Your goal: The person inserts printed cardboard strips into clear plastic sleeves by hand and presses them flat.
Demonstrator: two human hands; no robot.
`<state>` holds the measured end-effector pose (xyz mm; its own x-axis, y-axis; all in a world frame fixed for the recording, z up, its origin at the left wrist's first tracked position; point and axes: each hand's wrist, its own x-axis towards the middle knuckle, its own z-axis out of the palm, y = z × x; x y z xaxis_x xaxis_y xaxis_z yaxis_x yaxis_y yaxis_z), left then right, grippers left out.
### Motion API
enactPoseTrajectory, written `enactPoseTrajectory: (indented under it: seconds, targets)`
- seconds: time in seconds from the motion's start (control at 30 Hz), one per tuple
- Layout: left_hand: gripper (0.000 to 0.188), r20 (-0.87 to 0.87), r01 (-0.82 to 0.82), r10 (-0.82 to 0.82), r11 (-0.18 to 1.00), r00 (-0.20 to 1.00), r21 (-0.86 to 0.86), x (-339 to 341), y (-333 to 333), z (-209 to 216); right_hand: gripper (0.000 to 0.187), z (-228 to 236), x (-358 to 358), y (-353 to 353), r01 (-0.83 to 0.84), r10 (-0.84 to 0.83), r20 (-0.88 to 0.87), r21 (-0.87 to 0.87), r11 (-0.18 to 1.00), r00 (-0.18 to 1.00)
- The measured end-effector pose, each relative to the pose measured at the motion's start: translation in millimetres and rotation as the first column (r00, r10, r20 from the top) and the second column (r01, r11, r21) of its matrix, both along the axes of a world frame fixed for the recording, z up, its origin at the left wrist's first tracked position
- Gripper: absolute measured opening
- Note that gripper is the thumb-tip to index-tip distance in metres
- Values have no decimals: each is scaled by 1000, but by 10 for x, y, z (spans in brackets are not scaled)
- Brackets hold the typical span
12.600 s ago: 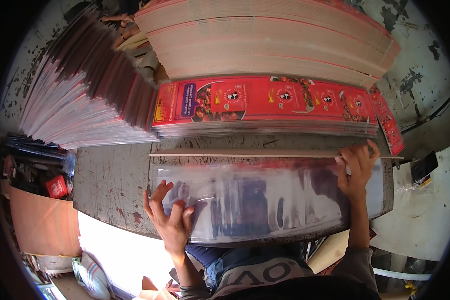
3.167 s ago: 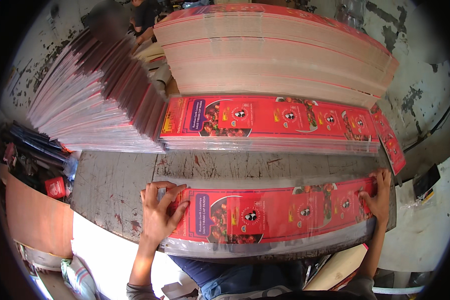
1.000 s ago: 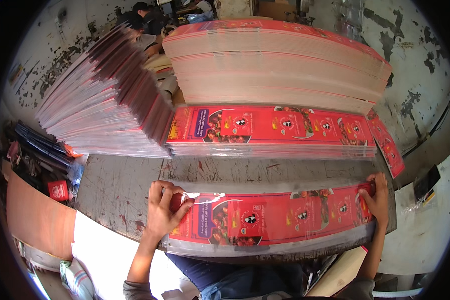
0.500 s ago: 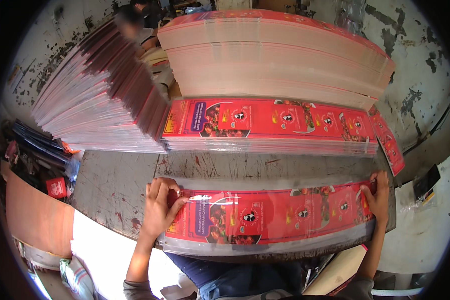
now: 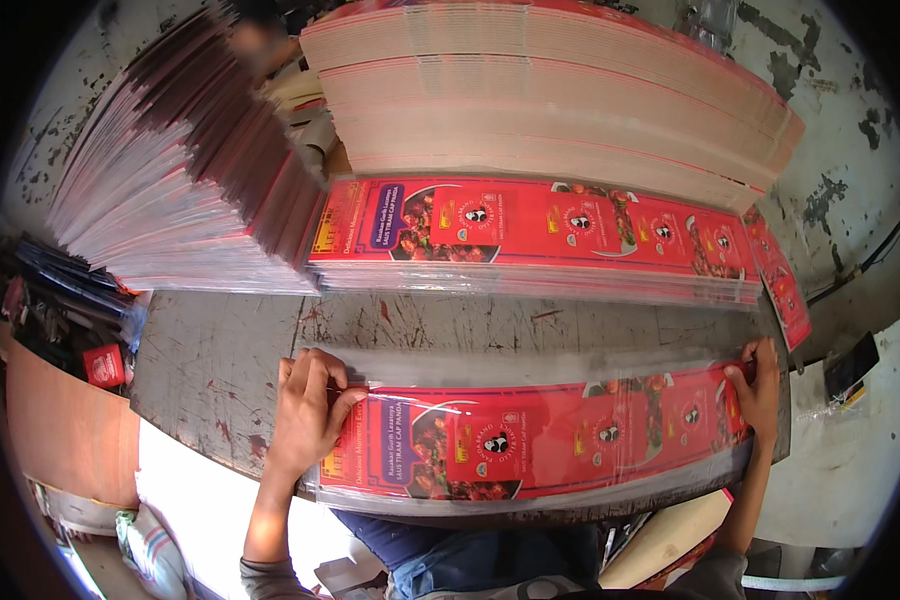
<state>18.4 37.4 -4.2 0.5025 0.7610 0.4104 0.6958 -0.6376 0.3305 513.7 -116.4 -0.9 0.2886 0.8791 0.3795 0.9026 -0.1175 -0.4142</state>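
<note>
Together, our two hands pin a long red printed bundle (image 5: 540,445) wrapped in clear plastic film (image 5: 530,360) against the near edge of the desk (image 5: 220,360). Our left hand (image 5: 305,410) lies palm down on the bundle's left end, fingers curled over its upper corner, a pressing grip rather than a closed fist. Our right hand (image 5: 760,385) clasps the right end, fingers wrapped round the corner of the bundle. The film shows as a pale strip along the bundle's far side and a glossy skin over its face. Beyond it, past a bare band of scratched grey desk, a second red bundle (image 5: 530,225) lies parallel. Behind that rises a tall stack of pale sheets (image 5: 560,100), and to the left a fanned stack of sheets (image 5: 180,190) leans outward.
</note>
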Motion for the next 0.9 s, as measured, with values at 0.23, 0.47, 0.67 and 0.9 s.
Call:
enactPoseTrajectory:
  seconds: [0.23, 0.47, 0.67, 0.9]
  targets:
    - [25, 12, -21, 21, 1000, 1000, -5, -8, -17, -14, 33, 31, -46, 21, -9, 9, 35, -3, 1000, 999]
    - [22, 84, 29, -34, 997, 996, 67, -36, -31, -36, 32, 13, -73, 5, 9, -9, 4, 30, 1000, 1000]
    - [20, 62, 9, -15, 996, 998, 86, -7, -25, -41, 28, 31, -37, 13, -2, 3, 71, -10, 1000, 997]
    - [19, 13, 11, -13, 989, 1000, 150, 10, -30, -29, 29, 21, -41, 28, -9, 9, 119, 0, 1000, 993]
